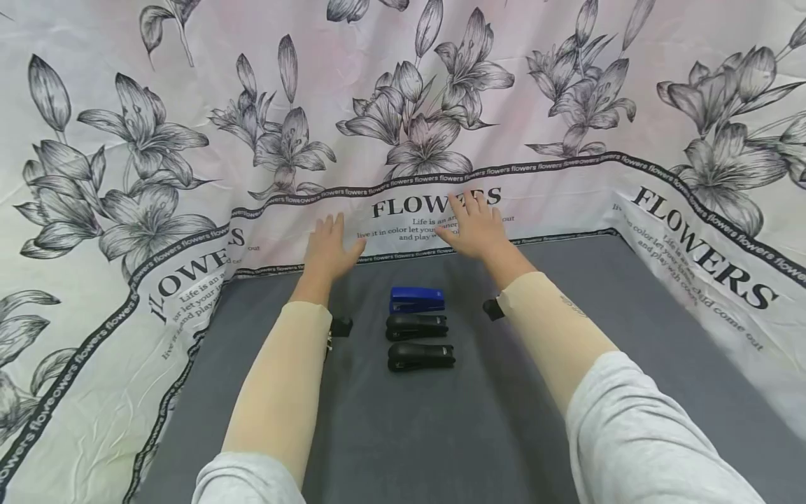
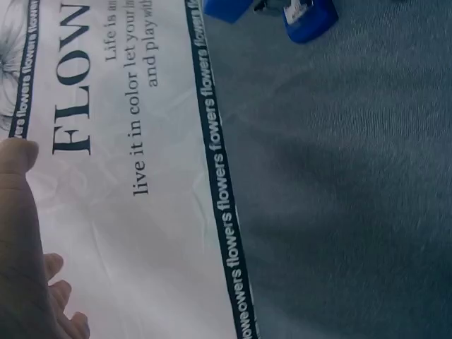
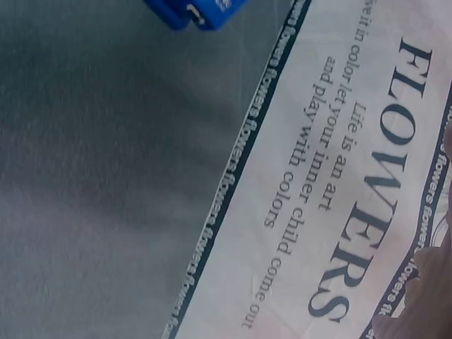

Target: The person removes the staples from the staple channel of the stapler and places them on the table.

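Note:
Three staplers lie in a column on the grey table in the head view: a blue stapler at the back, a black stapler in the middle, and another black stapler nearest me. My left hand, fingers spread, is held out beyond the staplers on their left and holds nothing. Out past them on the right, my right hand is likewise spread and empty. Parts of the blue stapler show at the top of the left wrist view and the right wrist view.
A white curtain printed with flowers and lettering hangs behind the grey table and along both sides. Dark wrist-camera mounts sit under the left wrist and right wrist.

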Demonstrator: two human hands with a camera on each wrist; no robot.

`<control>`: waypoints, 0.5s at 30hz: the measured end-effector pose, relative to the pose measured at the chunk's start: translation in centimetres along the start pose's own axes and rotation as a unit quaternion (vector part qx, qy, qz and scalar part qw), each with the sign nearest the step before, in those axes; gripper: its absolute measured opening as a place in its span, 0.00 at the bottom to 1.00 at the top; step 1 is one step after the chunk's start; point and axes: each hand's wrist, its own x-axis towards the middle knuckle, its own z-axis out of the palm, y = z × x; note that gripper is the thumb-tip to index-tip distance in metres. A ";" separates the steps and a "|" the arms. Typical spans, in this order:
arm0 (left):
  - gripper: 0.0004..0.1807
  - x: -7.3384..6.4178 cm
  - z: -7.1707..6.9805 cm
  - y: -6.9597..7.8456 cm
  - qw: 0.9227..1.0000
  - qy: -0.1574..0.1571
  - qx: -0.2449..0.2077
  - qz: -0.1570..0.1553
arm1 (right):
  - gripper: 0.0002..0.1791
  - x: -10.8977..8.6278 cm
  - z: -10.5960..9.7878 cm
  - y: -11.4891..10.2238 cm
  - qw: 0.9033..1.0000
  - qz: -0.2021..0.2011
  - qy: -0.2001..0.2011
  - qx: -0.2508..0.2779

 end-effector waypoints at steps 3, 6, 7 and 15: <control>0.46 -0.3 0.5 0.0 0.998 0.015 -0.067 0.009 | 0.48 -0.1 0.3 -0.2 1.000 -0.009 -0.001 0.011; 0.45 -0.7 1.2 0.2 0.990 0.023 -0.139 0.024 | 0.48 -0.2 0.8 -0.3 0.999 -0.019 -0.005 0.038; 0.45 -0.8 1.4 0.3 0.986 0.026 -0.160 0.033 | 0.48 -0.2 1.0 -0.3 0.999 -0.023 -0.007 0.046; 0.42 -1.9 2.6 0.5 0.963 0.058 -0.257 0.057 | 0.49 -0.7 2.6 -1.1 0.993 -0.058 0.000 0.104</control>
